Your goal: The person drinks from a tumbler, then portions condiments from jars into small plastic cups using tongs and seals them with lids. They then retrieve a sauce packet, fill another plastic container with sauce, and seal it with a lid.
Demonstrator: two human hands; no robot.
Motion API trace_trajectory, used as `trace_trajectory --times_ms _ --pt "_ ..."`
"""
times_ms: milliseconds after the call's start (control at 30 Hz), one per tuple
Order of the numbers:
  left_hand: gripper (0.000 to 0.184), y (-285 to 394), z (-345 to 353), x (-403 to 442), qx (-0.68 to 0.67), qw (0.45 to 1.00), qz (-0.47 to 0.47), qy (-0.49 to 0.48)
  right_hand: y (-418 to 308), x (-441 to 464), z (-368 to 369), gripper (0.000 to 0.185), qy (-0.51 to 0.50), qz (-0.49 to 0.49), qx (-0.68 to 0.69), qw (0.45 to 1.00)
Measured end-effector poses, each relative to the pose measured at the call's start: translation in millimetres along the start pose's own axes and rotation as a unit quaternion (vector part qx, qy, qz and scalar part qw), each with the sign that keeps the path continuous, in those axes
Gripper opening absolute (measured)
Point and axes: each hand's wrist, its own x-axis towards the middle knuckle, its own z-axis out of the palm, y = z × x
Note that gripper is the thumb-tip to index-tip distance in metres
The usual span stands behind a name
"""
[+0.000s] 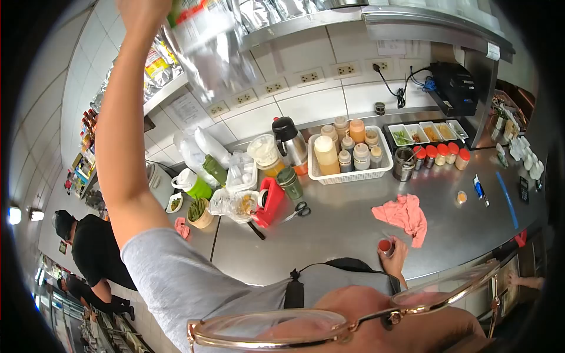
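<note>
My left hand (144, 13) is raised to the shelf at the upper left, its fingertips partly cut off by the frame. From it hangs a silver foil pouch (215, 59) with a green, white and red label, smeared by motion. Down at the counter's near edge, my right hand (396, 259) is closed around a small cup (385, 247) with something red inside. A crumpled pink cloth (403, 217) lies just beyond that hand.
Squeeze bottles fill a white basket (353, 174) against the wall. Beside it stand a steel thermos (290, 141), a red container (271, 203) and scissors (298, 212). Red-lidded shakers (441, 155) line up at right. A metal shelf (306, 25) overhangs the counter. Two people (97, 250) work at left.
</note>
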Motion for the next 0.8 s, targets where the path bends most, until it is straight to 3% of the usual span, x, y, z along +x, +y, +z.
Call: trace_trajectory --times_ms 133,167,233,267,333,400,433,467,533,633,667,700,800 --pt "0.024 -18 21 55 -0.031 0.984 -0.058 0.166 -2 -2 1 0.064 0.011 0.016 0.008 1.000" --pt "0.024 -12 24 58 -0.033 0.983 -0.058 0.170 -2 -2 2 0.064 0.015 0.030 0.014 0.999" --pt "0.023 5 35 61 -0.226 0.944 -0.169 0.172 1 -2 3 0.064 0.028 0.023 0.018 0.999" --pt "0.023 1 53 68 -0.230 0.942 -0.169 0.175 3 -3 4 0.064 0.034 0.018 0.024 0.999" --pt "0.020 -13 113 89 -0.415 0.871 -0.196 0.174 3 -3 3 0.063 0.033 0.010 0.009 0.999" --pt "0.021 -19 156 95 -0.121 0.979 -0.098 0.133 4 0 5 0.062 0.035 -0.002 -0.004 0.999" --pt "0.027 -34 198 115 -0.118 0.985 -0.047 0.114 7 -1 7 0.060 0.037 -0.007 0.005 0.999" --pt "0.034 -17 194 99 -0.158 0.981 -0.039 0.101 9 -1 8 0.057 0.038 -0.013 0.014 0.999" --pt "0.040 -14 216 95 -0.197 0.962 -0.056 0.182 11 0 7 0.055 0.038 -0.020 0.017 0.999" --pt "0.049 -3 205 76 -0.248 0.947 -0.070 0.193 19 -1 14 0.052 0.040 -0.023 0.020 0.999" --pt "0.055 -2 207 66 -0.163 0.961 -0.035 0.223 19 -1 13 0.051 0.042 -0.019 0.019 0.999" --pt "0.055 -1 206 61 -0.160 0.961 -0.036 0.223 19 0 12 0.051 0.041 -0.021 0.019 0.999" --pt "0.067 21 182 32 -0.220 0.956 -0.098 0.168 5 5 8 0.045 0.031 -0.015 0.011 0.999"
